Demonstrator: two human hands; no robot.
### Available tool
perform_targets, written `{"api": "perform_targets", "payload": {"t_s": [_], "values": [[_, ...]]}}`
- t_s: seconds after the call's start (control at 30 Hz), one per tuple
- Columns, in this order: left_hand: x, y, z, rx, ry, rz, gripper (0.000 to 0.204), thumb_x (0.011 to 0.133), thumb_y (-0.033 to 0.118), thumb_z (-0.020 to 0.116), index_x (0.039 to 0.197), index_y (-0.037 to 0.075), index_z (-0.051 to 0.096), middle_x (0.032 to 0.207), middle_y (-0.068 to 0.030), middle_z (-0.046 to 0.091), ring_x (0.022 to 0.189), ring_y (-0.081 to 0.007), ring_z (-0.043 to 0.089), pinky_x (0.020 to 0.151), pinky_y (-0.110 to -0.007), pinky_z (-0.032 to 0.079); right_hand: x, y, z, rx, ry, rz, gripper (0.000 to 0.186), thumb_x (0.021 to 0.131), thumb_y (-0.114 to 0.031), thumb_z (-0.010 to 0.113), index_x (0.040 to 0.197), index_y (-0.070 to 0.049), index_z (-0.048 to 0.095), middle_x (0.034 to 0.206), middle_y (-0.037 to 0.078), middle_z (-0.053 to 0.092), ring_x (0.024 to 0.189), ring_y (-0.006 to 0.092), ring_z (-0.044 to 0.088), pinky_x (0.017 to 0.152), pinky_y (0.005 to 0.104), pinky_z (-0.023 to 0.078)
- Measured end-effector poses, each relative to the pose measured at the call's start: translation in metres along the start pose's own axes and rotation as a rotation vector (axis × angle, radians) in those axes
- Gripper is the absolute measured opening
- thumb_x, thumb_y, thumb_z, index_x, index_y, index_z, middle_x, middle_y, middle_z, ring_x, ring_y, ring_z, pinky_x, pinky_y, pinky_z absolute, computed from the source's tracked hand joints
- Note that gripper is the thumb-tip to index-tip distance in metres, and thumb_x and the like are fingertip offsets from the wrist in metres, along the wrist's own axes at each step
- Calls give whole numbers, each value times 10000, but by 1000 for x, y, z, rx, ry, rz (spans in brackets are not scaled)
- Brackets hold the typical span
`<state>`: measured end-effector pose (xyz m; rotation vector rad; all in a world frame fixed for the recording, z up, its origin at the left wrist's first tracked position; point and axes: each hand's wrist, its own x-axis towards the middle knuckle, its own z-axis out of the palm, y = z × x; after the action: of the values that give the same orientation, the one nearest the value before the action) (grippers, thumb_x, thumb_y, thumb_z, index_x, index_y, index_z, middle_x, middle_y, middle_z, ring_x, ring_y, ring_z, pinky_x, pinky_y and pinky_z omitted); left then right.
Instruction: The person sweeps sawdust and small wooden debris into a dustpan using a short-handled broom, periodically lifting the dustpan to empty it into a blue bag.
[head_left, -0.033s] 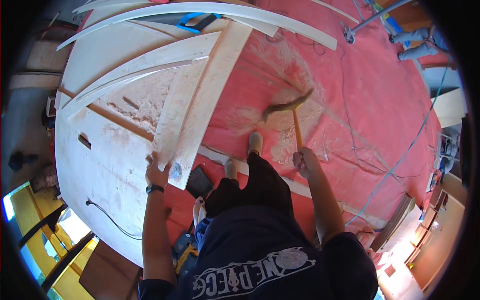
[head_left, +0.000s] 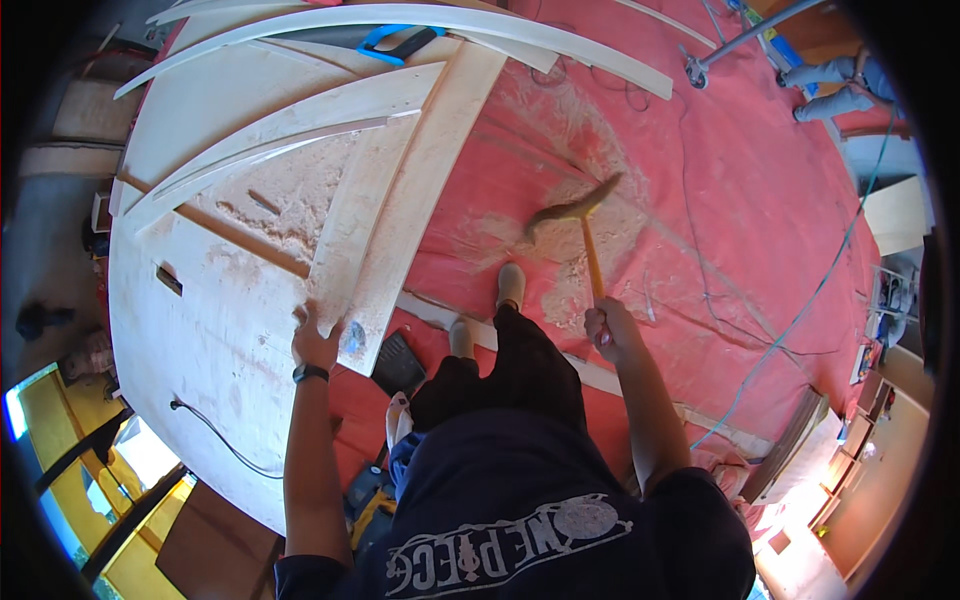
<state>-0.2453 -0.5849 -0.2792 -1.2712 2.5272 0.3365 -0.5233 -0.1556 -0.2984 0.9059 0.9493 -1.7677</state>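
Observation:
My right hand (head_left: 612, 330) is closed round the yellow wooden handle of a brush (head_left: 592, 255). The brush's long, curved dark bristle head lies over a patch of pale sawdust (head_left: 615, 235) on the red floor covering. My left hand (head_left: 316, 345) is at the near end of a long, pale wooden board (head_left: 365, 210), thumb and fingers on either side of it. This board lies on a large, light worktable (head_left: 220, 330), beside a wider plank (head_left: 425, 190) along the right edge. More sawdust (head_left: 285, 205) lies between the boards on the tabletop.
A blue-framed saw (head_left: 400, 45) and long curved wood strips (head_left: 400, 15) lie at the far end. A dark tray-like object (head_left: 400, 365) is by my feet. Cables (head_left: 690, 210) cross the red floor (head_left: 740, 190). A person (head_left: 840, 90) is at the far right, near a caster (head_left: 697, 70).
The brush head has tilted very slightly, its right end rising a little. Both hands keep almost the same places.

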Motion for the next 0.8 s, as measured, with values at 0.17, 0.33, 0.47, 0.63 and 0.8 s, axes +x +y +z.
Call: {"api": "perform_targets", "payload": {"t_s": [0.17, 0.33, 0.47, 0.63, 0.8], "values": [[4, -13, 8, 76, 41, 41, 805, 762, 502, 614, 1374, 67, 324, 1295, -325, 389, 1056, -403, 539, 898, -412, 448, -52, 61, 60, 3, -124, 96, 131, 876, -77, 489, 918, -131, 377, 643, 19, 393, 458, 75, 379, 362, 170, 322], [10, -25, 17, 150, 55, 97, 822, 761, 546, 589, 1374, 71, 316, 1297, -311, 399, 977, -384, 591, 836, -412, 485, 58, 140, 72, 234, -441, 368, 73, 888, -102, 480, 869, -74, 415, 676, 36, 430, 464, 80, 388, 363, 186, 329], [12, -21, 20, 166, 99, 129, 817, 764, 552, 579, 1367, 61, 328, 1251, -307, 448, 969, -375, 596, 829, -415, 487, 121, 191, 71, 216, -119, 450, 96, 894, -103, 458, 833, -49, 407, 632, 18, 408, 451, 82, 378, 361, 187, 332], [6, -25, 13, 135, 35, 72, 820, 758, 549, 588, 1363, 58, 334, 1242, -307, 451, 929, -358, 617, 794, -400, 505, 101, 195, 3, 114, -171, 238, 148, 903, -112, 444, 779, -58, 385, 583, 0, 374, 421, 75, 350, 338, 187, 299], [5, -19, 17, 152, 168, 79, 801, 745, 522, 613, 1340, 46, 369, 1174, -281, 518, 898, -353, 625, 755, -424, 515, 43, 158, -28, -191, 168, 119, 118, 883, -82, 448, 819, -55, 352, 574, -6, 348, 421, 73, 354, 330, 195, 284]]}}
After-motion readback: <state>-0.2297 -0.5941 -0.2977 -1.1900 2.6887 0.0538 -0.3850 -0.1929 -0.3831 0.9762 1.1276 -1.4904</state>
